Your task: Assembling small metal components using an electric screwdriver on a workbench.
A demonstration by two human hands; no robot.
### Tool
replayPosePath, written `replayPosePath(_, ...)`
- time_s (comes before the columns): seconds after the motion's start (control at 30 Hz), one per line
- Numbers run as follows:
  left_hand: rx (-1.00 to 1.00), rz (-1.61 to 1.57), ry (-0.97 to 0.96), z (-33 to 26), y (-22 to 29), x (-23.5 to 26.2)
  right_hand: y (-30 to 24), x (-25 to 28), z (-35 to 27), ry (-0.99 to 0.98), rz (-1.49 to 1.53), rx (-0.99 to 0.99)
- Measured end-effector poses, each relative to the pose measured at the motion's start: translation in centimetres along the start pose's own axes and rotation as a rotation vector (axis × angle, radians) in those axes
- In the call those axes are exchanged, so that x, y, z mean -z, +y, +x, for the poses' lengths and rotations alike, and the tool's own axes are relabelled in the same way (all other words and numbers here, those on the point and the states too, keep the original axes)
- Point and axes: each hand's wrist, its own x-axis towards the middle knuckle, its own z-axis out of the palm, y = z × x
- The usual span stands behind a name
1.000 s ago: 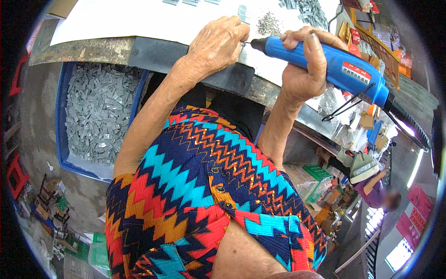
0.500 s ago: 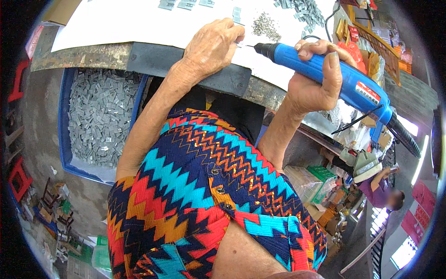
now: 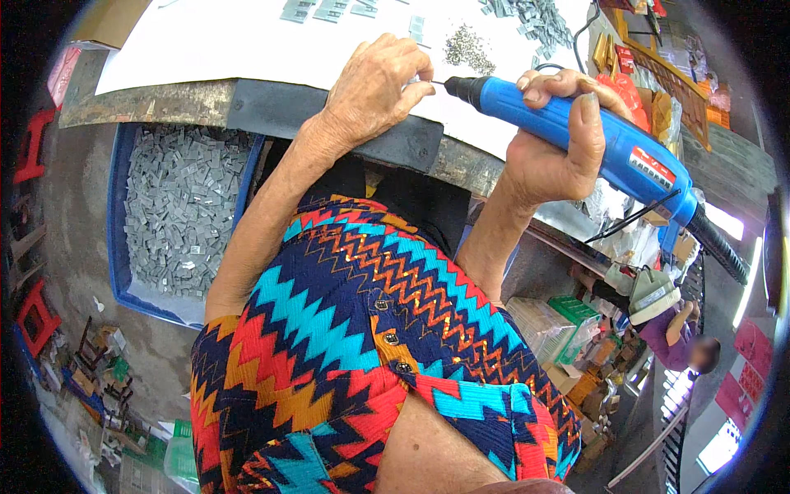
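Observation:
My right hand [image 3: 555,136] is wrapped round a blue electric screwdriver [image 3: 527,111], which lies slanted with its black nose toward my left hand. Its thin bit reaches to the fingertips of my left hand [image 3: 378,86]. Thumb and fingers there are pinched on a small pale piece [image 3: 415,80], mostly hidden by the fingers. Just beyond them lies a pile of tiny screws [image 3: 469,49] on the white sheet [image 3: 206,49]. A short strip of small grey pieces [image 3: 417,29] lies beside the screws.
More grey pieces [image 3: 539,20] are heaped at the far right, with grey blocks [image 3: 332,10] laid out at the far left. Below the table edge [image 3: 173,103], a blue bin [image 3: 120,247] holds many grey parts. A black cable [image 3: 586,37] curves across the right. Another person [image 3: 675,333] is at right.
The screwdriver has moved slightly left, its bit now at my left fingertips. My left thumb has stretched out toward the bit. The person at right has shifted posture.

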Motion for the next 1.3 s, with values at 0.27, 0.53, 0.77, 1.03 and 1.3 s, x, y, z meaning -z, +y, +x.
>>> replayPosePath(0.27,0.210,-0.307,-0.033,0.2,1.0,1.6,-1.1,0.9,0.4,0.025,0.141,-0.070)
replayPosePath(0.53,0.432,-0.711,-0.134,0.5,1.2,2.7,-2.8,1.9,1.0,0.031,0.274,-0.118)
replayPosePath(0.77,0.414,-0.730,-0.138,0.6,1.3,2.8,-2.9,1.8,0.9,-0.001,0.245,-0.108)
replayPosePath(1.03,0.341,-0.616,-0.139,0.4,1.2,2.2,-3.0,1.0,0.9,-0.111,0.177,-0.077)
replayPosePath(1.3,0.294,-0.528,-0.117,0.5,1.7,2.3,-2.7,0.7,0.8,-0.121,0.144,-0.059)
